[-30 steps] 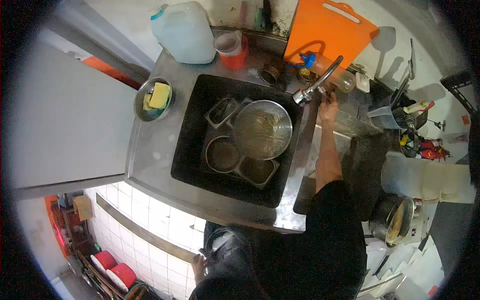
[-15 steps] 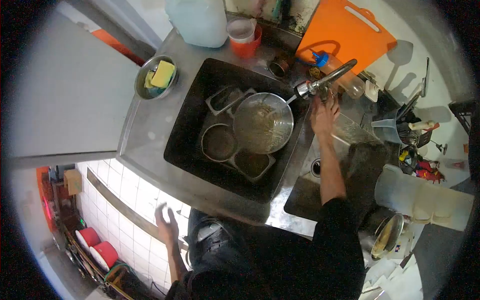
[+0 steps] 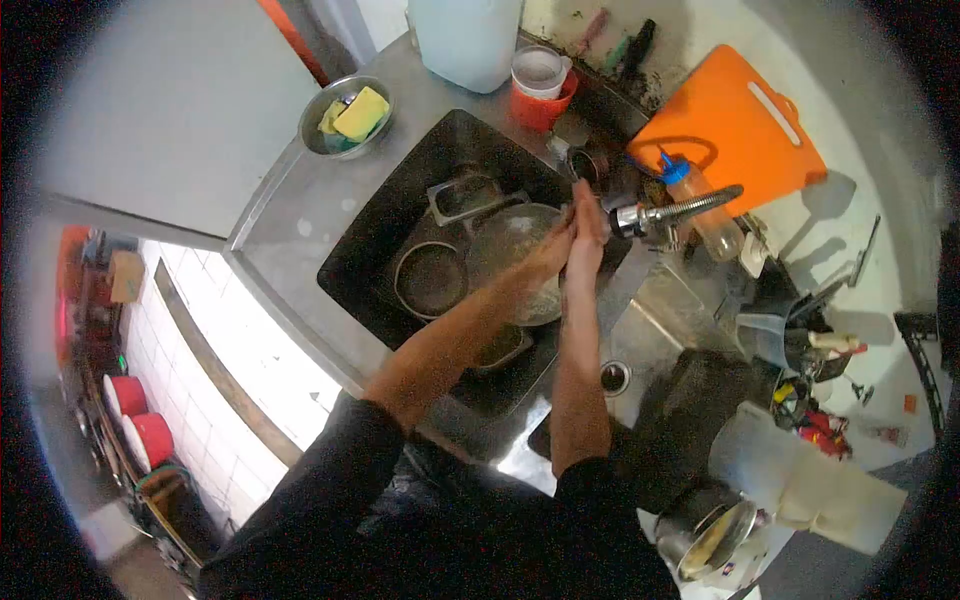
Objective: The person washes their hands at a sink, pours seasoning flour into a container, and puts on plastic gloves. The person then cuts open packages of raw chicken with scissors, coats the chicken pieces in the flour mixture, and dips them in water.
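My right hand (image 3: 588, 222) is at the tap head (image 3: 628, 220), its fingers stretched out together. Against it, palm side in, lies my left hand (image 3: 560, 246), whose fingers are mostly hidden behind the right one. Neither hand visibly holds anything. Below them in the dark sink basin (image 3: 345, 270) stands a round pan (image 3: 497, 240) with liquid in it, partly covered by my left forearm. Beside it are a smaller round pan (image 3: 432, 280) and a rectangular metal container (image 3: 455, 197). Another container is partly hidden under the left forearm.
A metal bowl (image 3: 312, 120) with a yellow sponge (image 3: 362, 114) stands on the left counter. Behind the sink are a large plastic jug (image 3: 465, 40), a red cup (image 3: 540, 108), a squeeze bottle (image 3: 705, 215) and an orange cutting board (image 3: 725, 135). Utensils and a pot (image 3: 690, 520) are at right.
My left hand has come up from below the counter edge to meet the right. My right hand has moved left from behind the tap to over the sink. The view has turned somewhat.
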`<action>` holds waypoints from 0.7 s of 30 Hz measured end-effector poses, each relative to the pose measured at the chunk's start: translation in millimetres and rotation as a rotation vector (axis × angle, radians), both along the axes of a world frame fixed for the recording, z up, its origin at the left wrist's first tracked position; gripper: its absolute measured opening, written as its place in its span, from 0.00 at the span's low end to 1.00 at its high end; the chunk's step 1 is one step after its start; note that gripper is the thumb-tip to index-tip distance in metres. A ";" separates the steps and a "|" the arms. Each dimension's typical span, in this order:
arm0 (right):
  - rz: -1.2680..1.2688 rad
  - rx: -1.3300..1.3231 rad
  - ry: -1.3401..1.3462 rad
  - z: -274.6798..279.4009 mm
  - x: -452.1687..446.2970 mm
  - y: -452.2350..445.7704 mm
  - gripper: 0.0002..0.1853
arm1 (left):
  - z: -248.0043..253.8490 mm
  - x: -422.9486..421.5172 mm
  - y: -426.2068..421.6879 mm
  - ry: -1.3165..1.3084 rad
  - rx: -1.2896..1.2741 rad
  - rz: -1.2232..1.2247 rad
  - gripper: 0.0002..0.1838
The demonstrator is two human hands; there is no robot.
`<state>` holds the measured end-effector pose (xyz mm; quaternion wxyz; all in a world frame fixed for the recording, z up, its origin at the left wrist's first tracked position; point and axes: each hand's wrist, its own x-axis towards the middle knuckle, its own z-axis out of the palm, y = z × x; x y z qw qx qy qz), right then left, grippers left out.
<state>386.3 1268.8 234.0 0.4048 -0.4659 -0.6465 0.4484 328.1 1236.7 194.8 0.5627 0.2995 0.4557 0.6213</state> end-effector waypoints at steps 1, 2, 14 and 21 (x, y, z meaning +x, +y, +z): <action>0.002 0.093 -0.084 -17.6 4.1 2.3 0.31 | -21.9 4.7 18.0 -0.007 -0.003 0.017 0.27; -0.032 -0.022 -0.027 -28.2 9.1 10.3 0.32 | -48.7 10.7 32.8 0.021 -0.048 -0.120 0.27; -0.060 -0.347 -0.084 -43.6 47.2 28.7 0.26 | -7.9 64.3 1.7 0.306 0.038 0.060 0.30; -0.062 -0.347 -0.041 -47.6 51.8 27.9 0.22 | 11.9 72.7 16.1 0.315 0.050 0.104 0.32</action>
